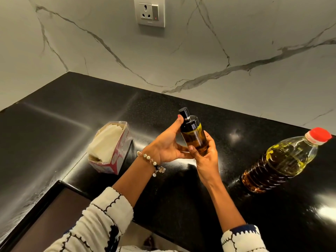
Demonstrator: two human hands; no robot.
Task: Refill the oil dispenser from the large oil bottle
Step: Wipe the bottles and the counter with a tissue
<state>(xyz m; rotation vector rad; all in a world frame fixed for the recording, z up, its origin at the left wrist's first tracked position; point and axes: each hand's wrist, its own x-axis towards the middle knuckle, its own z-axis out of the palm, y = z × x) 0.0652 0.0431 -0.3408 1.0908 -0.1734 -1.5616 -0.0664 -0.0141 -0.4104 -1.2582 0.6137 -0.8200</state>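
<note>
You're at the start: your left hand (168, 146) and right hand (206, 153) both curl round the dispenser (194, 135), held above the counter (163, 106), black cap on. The bottle (283, 160) stands capped to your right. Uncapping both and pouring remain.

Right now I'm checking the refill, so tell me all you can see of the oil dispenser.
The oil dispenser is a small clear bottle with a black pump cap, still on. Amber oil shows inside. It is held tilted above the black counter, the left hand and right hand gripping it.
</note>
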